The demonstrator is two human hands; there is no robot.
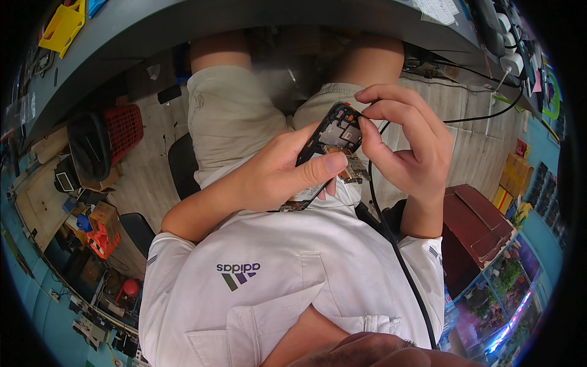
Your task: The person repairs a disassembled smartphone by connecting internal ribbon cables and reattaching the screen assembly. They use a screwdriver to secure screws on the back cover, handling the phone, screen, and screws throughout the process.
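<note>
An opened phone [333,131], with its black frame, inner metal plates and parts exposed, is held tilted above my lap. My left hand [280,172] is closed round its lower left, thumb lying across the front. A loose-looking circuit board [354,170] hangs off its right side by that thumb. My right hand [408,142] has curled fingers at the phone's top right corner, thumb and forefinger on the edge; whether they hold a small part there is too small to tell. A black cable [385,223] runs down beside the phone and over my shirt.
A grey desk edge [128,27] arches above my knees, with white plugs [510,61] at its right end. A red basket [125,131] and boxes [104,226] lie at left. A maroon case [471,223] and a lit tank [501,293] are at right.
</note>
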